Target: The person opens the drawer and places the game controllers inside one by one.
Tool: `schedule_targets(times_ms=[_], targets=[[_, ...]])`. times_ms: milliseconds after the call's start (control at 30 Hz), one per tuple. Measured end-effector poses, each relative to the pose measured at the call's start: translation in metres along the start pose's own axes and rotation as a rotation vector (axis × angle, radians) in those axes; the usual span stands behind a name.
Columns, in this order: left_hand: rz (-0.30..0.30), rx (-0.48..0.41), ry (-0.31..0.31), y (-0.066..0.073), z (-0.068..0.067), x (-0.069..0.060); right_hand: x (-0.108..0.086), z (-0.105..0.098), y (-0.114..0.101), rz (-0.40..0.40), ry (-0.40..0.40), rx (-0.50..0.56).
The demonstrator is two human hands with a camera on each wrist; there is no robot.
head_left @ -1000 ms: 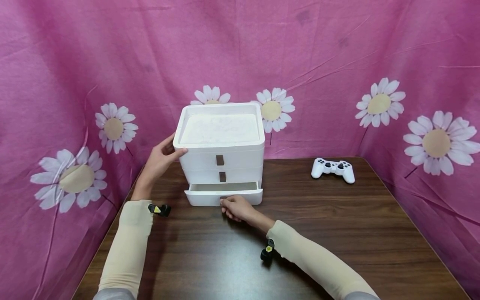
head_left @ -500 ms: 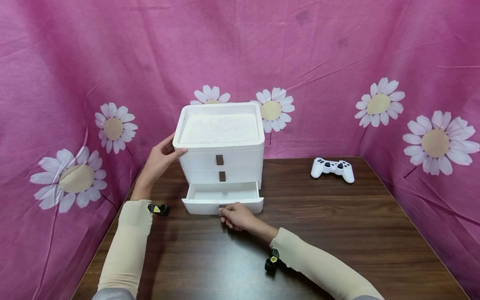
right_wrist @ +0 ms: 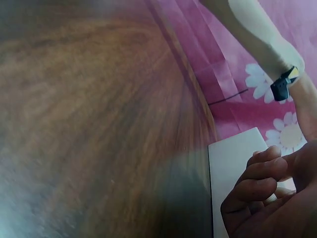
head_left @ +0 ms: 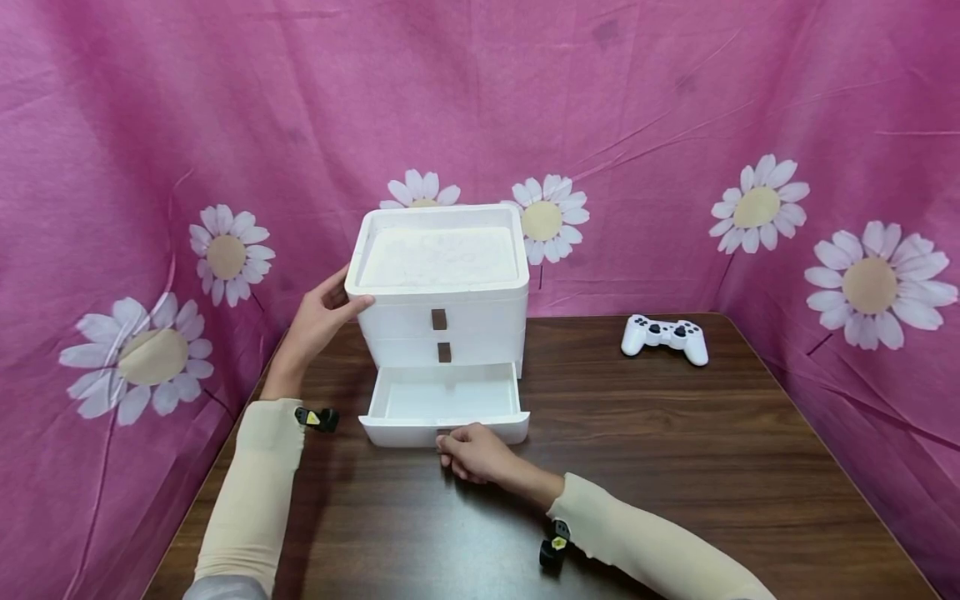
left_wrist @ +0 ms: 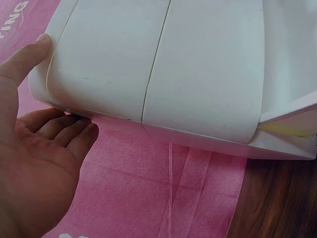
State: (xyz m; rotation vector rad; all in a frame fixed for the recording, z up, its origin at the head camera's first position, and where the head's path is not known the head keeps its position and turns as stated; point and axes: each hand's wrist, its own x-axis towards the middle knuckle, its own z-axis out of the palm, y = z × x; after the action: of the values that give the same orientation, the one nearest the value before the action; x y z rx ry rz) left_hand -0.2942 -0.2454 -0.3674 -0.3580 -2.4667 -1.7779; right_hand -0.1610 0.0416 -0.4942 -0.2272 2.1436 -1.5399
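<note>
A white drawer cabinet (head_left: 483, 321) stands on the table, its top a shallow tray and its two upper drawers closed. My left hand (head_left: 311, 327) grips the cabinet's upper left corner. In the left wrist view that hand's thumb (left_wrist: 29, 57) lies on the front, while the fingers (left_wrist: 74, 131) touch the side. The bottom drawer (head_left: 408, 400) is pulled out, with nothing visible inside. At its front, my right hand (head_left: 474, 454) pinches the small brown drawer handle (head_left: 442, 432), mostly covered by the fingertips. The right wrist view shows curled fingers against the white drawer front (right_wrist: 225, 168).
A white game controller (head_left: 664, 337) lies at the back right of the brown wooden table (head_left: 637, 433). Pink cloth (head_left: 660, 108) with daisies hangs behind and at both sides.
The bottom drawer has slid farther out toward me, with my right hand on its handle moving along. My left hand and the cabinet body have stayed in place.
</note>
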Motion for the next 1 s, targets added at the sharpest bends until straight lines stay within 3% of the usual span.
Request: schedule_targets(times_ms=[633, 1000], targets=[[-0.002, 0.001, 0.003, 0.000, 0.000, 0.000, -0.016, 0.007, -0.002, -0.002, -0.004, 0.011], [-0.004, 0.007, 0.004, -0.001, 0.000, 0.000, -0.021, -0.005, -0.005, -0.044, -0.063, -0.201]])
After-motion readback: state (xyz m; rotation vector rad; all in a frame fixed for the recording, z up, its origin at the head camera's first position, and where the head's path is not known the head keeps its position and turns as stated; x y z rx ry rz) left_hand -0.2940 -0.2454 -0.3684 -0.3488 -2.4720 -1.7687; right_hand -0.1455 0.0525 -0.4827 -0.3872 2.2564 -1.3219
